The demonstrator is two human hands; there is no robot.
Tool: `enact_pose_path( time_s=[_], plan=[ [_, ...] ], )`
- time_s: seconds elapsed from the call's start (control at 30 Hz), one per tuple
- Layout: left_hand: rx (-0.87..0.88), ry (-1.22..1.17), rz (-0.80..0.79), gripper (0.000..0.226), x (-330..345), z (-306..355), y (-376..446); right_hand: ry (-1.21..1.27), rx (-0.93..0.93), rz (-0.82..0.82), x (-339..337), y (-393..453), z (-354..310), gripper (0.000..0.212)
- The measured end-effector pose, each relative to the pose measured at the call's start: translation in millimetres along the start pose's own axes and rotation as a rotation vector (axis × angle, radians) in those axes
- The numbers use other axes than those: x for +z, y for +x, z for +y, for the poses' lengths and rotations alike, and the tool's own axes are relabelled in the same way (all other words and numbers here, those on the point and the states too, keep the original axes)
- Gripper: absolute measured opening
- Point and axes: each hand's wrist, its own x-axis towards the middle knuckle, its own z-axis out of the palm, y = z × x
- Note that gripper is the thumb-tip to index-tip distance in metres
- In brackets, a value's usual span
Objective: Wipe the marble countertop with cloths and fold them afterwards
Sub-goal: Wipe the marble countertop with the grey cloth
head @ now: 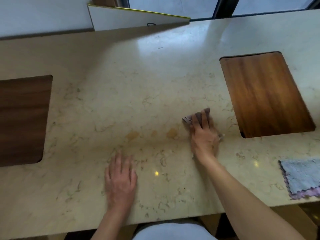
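A beige marble countertop (121,87) fills the view. My right hand (203,134) presses a small brownish-grey cloth (187,119) flat on the marble right of centre; most of the cloth is hidden under the palm and fingers. My left hand (120,181) lies flat on the counter near the front edge, fingers spread, holding nothing. Orange-yellow stains (171,133) mark the marble just left of the right hand. A second cloth (301,177), grey-blue with a purple scalloped edge, lies spread at the front right.
A wooden board (265,94) is set into the counter at the right, a darker wooden panel (22,118) at the left. A white box with a yellow rim (131,19) stands against the back. Windows run behind it. The front edge is near my body.
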Motion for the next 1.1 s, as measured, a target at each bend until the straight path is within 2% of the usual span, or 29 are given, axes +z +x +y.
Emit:
enact_pose_path(
  time_s=[0.13,0.27,0.4,0.47,0.6,0.67,0.73,0.8,0.9,0.97,1.03,1.1],
  plan=[
    [-0.114,0.048,0.023,0.058,-6,-44,30,-0.065,-0.229,0.063,11,2,-37,0.048],
    [-0.139,0.098,0.014,0.060,-7,-62,51,0.002,-0.459,0.084,31,-56,-56,0.050],
    [-0.133,0.107,0.012,0.061,-7,-61,51,-0.057,-0.811,0.021,19,-77,-15,0.040],
    [-0.128,0.114,0.019,0.061,-7,-62,50,-0.122,-0.763,0.054,5,-47,8,0.038],
    [-0.138,0.125,0.025,0.060,-6,-61,50,-0.108,-0.266,0.078,-5,9,-4,0.045],
    [-0.140,0.116,0.031,0.060,-5,-62,50,-0.083,-0.190,0.137,6,6,-31,0.047],
    [-0.138,0.109,0.034,0.060,-5,-63,51,-0.087,-0.260,0.161,20,-25,-52,0.054],
    [-0.136,0.108,0.040,0.060,-4,-64,51,-0.010,-0.357,0.116,31,-77,-64,0.052],
    [-0.142,0.098,0.038,0.061,-3,-63,50,0.023,-0.636,-0.036,31,-138,-56,0.043],
    [-0.138,0.098,0.038,0.061,-2,-63,50,0.011,-0.804,-0.092,18,-125,-35,0.039],
    [-0.137,0.115,0.030,0.061,-2,-64,49,-0.028,-0.747,-0.054,5,-82,-16,0.042],
    [-0.138,0.129,0.032,0.060,-1,-64,49,-0.112,-0.532,-0.004,-6,-26,-8,0.049]
  ],
)
